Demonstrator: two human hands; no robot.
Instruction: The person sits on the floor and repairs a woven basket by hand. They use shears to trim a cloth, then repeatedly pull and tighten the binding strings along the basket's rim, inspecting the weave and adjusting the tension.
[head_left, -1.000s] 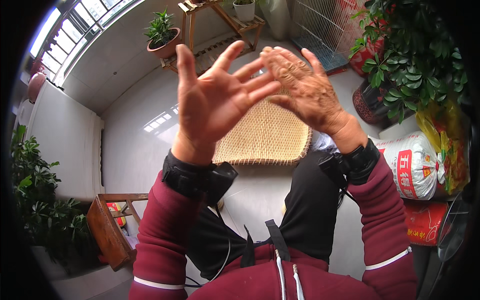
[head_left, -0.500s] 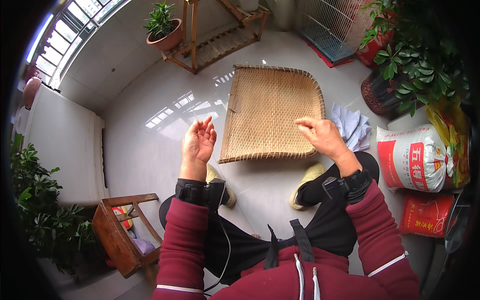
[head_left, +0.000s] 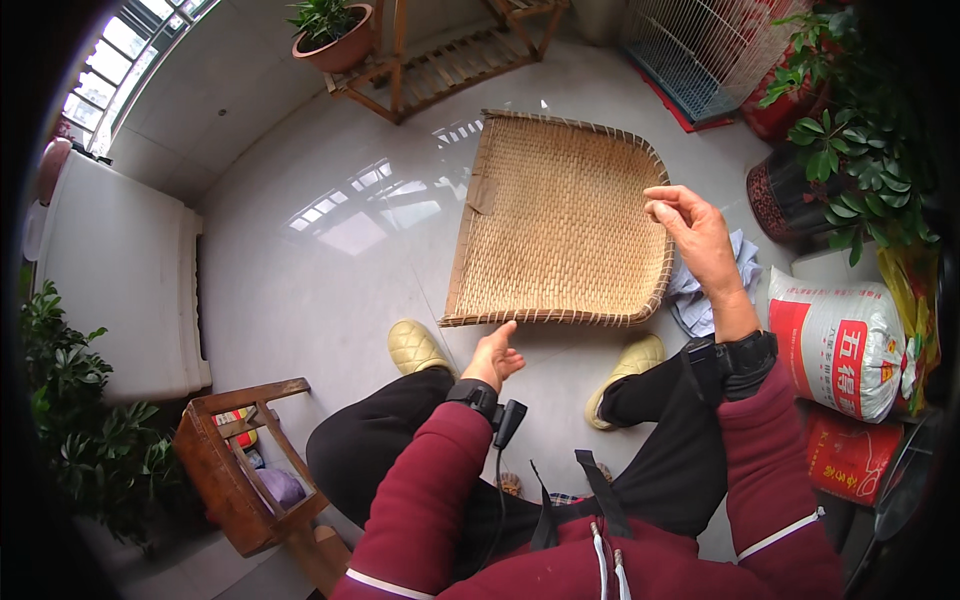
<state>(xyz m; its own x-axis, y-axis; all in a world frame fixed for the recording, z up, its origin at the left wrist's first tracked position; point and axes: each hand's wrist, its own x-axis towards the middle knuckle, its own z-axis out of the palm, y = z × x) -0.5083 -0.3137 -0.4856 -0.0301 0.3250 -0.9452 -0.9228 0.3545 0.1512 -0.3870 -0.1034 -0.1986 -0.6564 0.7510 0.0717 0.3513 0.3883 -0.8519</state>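
Note:
A woven bamboo tray, squarish with rounded corners and a bound rim, lies on the floor in front of me. My left hand is at its near edge, thumb raised to the rim and fingers loosely apart below; whether it touches is unclear. Over the right rim hovers my right hand, fingers loosely bent and holding nothing visible. Crumpled pale cloth lies beside the tray, partly behind my right arm.
A white sack and red box sit at right, near potted plants. A wire cage and slatted stand are behind. A white cabinet and wooden stool are at left.
My hands have come down from being raised together. The left moved forward and right to the near rim; the right moved right to the tray's side. The view has shifted.

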